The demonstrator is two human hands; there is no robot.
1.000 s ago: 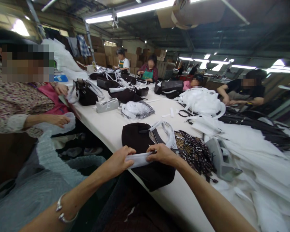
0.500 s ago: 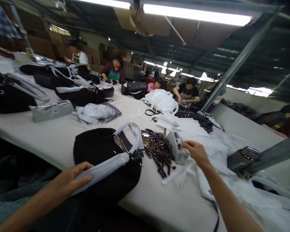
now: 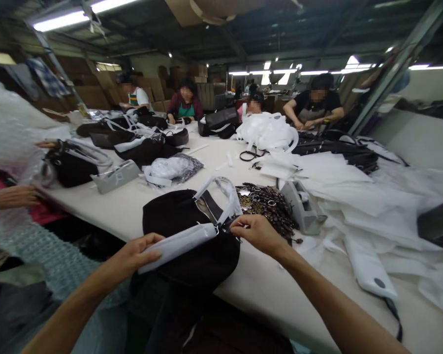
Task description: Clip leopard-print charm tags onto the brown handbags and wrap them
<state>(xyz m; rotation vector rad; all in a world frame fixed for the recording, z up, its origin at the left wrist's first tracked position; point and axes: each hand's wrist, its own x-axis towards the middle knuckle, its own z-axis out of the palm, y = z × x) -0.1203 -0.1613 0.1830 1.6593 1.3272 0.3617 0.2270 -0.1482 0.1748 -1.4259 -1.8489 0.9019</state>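
A black handbag (image 3: 170, 211) lies on the near edge of the table, its handles wrapped in white paper. My left hand (image 3: 142, 253) is closed around the lower end of one wrapped handle (image 3: 180, 243), thumb on top. At the handle's other end, by the metal ring and dark strap tab, my right hand (image 3: 256, 233) pinches with thumb and forefinger. Whatever is between those fingertips is too small to make out. A second wrapped handle (image 3: 229, 191) arches up behind. Just beyond my right hand stand a grey tape dispenser (image 3: 304, 211) and a heap of dark brown keychain-like pieces (image 3: 271, 206).
Left, another person's hand (image 3: 13, 197) is beside bubble wrap (image 3: 51, 260). Another tape dispenser (image 3: 116, 177), a plastic bag of white material (image 3: 173, 169) and more black bags (image 3: 143, 147) lie farther back. White sheets (image 3: 354, 196) and a white corded device (image 3: 369, 270) cover the right.
My right hand has moved left from the tape dispenser to the bag's handle end. My left hand keeps its hold. The view has turned left, bringing the bubble wrap into sight.
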